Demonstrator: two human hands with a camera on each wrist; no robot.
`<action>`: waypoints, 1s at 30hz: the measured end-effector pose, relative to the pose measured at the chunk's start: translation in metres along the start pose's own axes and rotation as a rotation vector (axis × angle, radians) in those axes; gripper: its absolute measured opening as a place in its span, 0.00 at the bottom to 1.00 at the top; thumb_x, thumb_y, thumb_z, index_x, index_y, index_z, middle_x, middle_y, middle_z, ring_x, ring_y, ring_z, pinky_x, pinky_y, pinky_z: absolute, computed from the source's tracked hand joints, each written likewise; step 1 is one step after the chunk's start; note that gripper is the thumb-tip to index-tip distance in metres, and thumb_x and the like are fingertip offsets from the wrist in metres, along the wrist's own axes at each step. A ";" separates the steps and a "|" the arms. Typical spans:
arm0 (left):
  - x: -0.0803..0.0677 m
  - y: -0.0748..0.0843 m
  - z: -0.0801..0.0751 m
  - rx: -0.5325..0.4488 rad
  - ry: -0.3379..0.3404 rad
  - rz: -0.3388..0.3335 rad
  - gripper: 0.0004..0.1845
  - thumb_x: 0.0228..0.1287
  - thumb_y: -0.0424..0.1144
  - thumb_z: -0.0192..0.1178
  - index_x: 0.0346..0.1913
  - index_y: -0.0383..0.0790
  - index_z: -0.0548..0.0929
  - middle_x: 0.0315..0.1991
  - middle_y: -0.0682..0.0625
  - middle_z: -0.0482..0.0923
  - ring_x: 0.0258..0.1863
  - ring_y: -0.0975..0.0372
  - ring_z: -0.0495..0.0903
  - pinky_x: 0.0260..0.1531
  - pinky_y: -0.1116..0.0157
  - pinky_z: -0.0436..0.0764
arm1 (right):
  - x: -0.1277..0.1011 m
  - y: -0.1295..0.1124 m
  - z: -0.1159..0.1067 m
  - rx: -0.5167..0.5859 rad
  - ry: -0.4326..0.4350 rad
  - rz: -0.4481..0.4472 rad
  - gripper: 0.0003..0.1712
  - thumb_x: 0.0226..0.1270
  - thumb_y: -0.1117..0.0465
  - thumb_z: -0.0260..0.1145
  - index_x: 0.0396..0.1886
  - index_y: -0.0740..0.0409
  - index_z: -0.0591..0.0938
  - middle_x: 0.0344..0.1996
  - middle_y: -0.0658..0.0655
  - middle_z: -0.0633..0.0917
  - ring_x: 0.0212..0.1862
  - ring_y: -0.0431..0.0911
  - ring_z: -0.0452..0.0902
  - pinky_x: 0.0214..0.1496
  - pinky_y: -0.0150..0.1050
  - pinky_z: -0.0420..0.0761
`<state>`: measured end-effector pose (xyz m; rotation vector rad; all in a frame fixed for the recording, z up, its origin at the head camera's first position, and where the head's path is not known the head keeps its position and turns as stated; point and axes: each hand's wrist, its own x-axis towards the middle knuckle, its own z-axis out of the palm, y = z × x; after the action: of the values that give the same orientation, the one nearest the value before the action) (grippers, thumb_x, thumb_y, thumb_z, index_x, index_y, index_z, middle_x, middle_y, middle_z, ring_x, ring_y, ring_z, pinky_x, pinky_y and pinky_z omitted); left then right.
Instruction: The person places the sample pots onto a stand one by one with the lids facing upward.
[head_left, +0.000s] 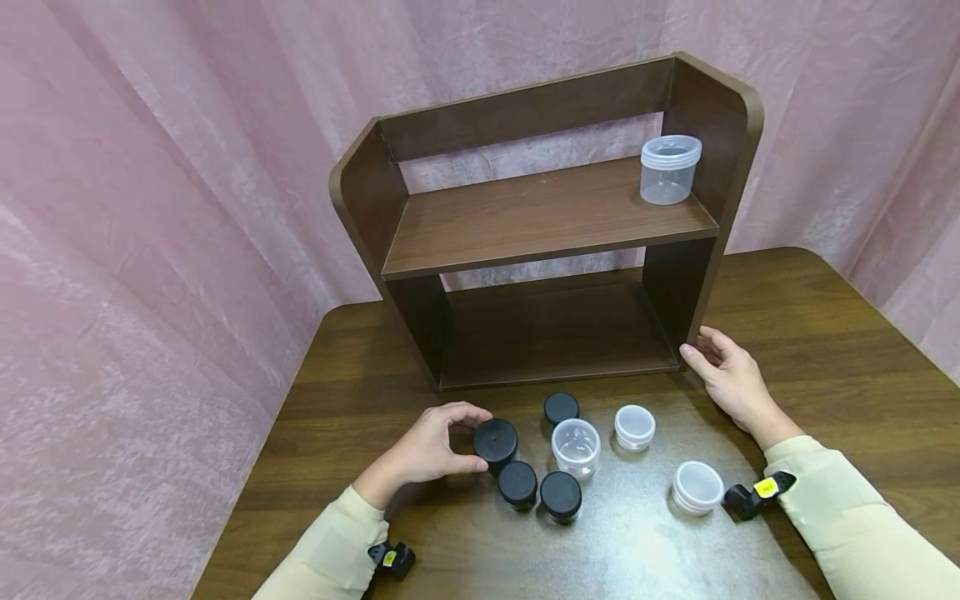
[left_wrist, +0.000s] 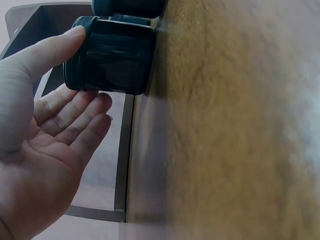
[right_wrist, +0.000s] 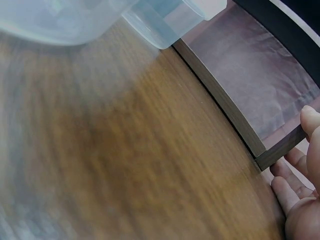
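Fingers (head_left: 459,414) of the left hand (head_left: 427,450) curl round a black jar (head_left: 496,442) on the near tabletop (head_left: 825,333); right hand (head_left: 731,379) rests, fingers relaxed, against the shelf (head_left: 547,217) corner. Risk: the crowded neighbouring jars (head_left: 540,487) may be knocked as the hand shifts. No legible writing.

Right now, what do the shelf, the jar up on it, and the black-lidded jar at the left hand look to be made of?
Shelf: probably laminated board, dark brown with a matte printed grain. Jar on the shelf: clear plastic by the look, see-through with a threaded rim. Black-lidded jar touched by the left hand: likely smooth, slightly glossy plastic.
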<state>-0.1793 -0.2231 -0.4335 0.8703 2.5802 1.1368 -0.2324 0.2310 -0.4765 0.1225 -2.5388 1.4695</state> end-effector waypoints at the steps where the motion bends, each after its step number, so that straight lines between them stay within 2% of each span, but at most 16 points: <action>1: 0.000 0.000 0.000 0.001 0.004 0.001 0.32 0.45 0.45 0.78 0.56 0.49 0.78 0.48 0.63 0.78 0.47 0.67 0.77 0.52 0.64 0.77 | 0.000 0.000 0.000 0.000 0.001 -0.001 0.37 0.73 0.48 0.56 0.68 0.73 0.62 0.59 0.77 0.71 0.60 0.69 0.68 0.57 0.64 0.67; 9: 0.001 0.002 -0.002 0.028 0.035 0.011 0.31 0.44 0.44 0.78 0.55 0.50 0.79 0.46 0.65 0.78 0.46 0.67 0.77 0.49 0.60 0.78 | 0.000 0.000 0.000 -0.002 0.001 -0.004 0.37 0.73 0.48 0.56 0.68 0.72 0.62 0.59 0.77 0.71 0.60 0.69 0.68 0.57 0.64 0.67; 16: 0.002 0.006 -0.004 0.000 0.059 0.027 0.30 0.44 0.42 0.78 0.53 0.48 0.79 0.45 0.63 0.78 0.46 0.66 0.77 0.50 0.53 0.78 | 0.000 0.000 0.000 0.000 0.006 -0.010 0.36 0.73 0.48 0.56 0.67 0.73 0.62 0.58 0.76 0.72 0.59 0.68 0.69 0.57 0.63 0.67; 18: 0.003 0.008 -0.005 -0.025 0.063 0.032 0.30 0.44 0.39 0.78 0.53 0.45 0.79 0.46 0.59 0.79 0.46 0.64 0.79 0.51 0.51 0.78 | 0.000 0.000 0.000 0.001 0.005 -0.012 0.37 0.74 0.48 0.56 0.68 0.73 0.62 0.58 0.76 0.72 0.58 0.68 0.69 0.57 0.63 0.67; 22: 0.004 0.012 -0.007 -0.067 0.075 0.045 0.30 0.45 0.36 0.77 0.54 0.42 0.78 0.47 0.55 0.80 0.46 0.62 0.81 0.53 0.55 0.78 | 0.000 0.002 0.000 0.004 0.004 -0.017 0.36 0.73 0.48 0.56 0.67 0.73 0.62 0.58 0.76 0.72 0.58 0.68 0.69 0.57 0.63 0.67; 30: 0.010 0.020 -0.008 -0.090 0.124 0.128 0.30 0.48 0.38 0.75 0.56 0.44 0.77 0.48 0.54 0.80 0.45 0.61 0.81 0.51 0.54 0.79 | 0.000 0.003 0.001 -0.014 0.018 -0.030 0.35 0.73 0.49 0.56 0.66 0.72 0.64 0.56 0.76 0.74 0.56 0.67 0.71 0.56 0.61 0.69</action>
<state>-0.1820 -0.2116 -0.4126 0.9864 2.5786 1.3720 -0.2328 0.2314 -0.4800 0.1444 -2.5212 1.4355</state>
